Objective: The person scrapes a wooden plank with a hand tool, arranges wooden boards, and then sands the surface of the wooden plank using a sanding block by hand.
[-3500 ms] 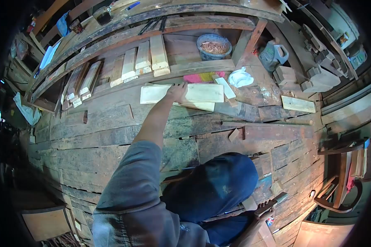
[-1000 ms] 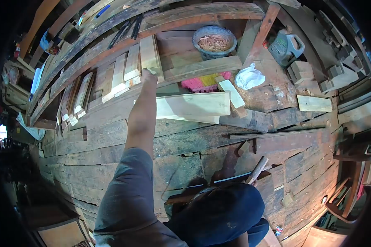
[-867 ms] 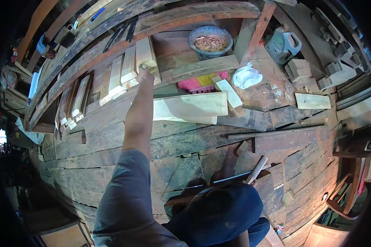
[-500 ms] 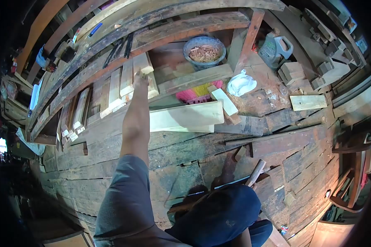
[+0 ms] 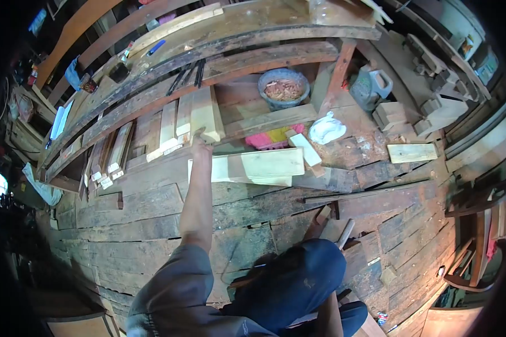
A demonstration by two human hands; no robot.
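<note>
My left hand (image 5: pixel 202 144), at the end of the outstretched arm, grips the near end of a pale wooden board (image 5: pixel 204 115). The board juts out from a row of similar boards (image 5: pixel 169 124) on the low shelf under the workbench. Its far end is hidden beneath the bench rail. Just right of my left wrist, pale planks (image 5: pixel 258 165) lie on the floor. My right forearm (image 5: pixel 329 319) shows beside my bent knee, but the right hand itself is out of sight.
A bucket of wood pieces (image 5: pixel 284 89) stands on the shelf. Nearby are a white cloth or bag (image 5: pixel 328 129), a grey jug (image 5: pixel 371 87) and stacked wood blocks (image 5: pixel 389 115). The bench rail (image 5: pixel 264 59) runs above my reaching arm. Loose wood lies on the plank floor.
My left hand has drawn back toward me, and the board sticks out further from the row than before. The view has tilted upward, showing more of the bench top.
</note>
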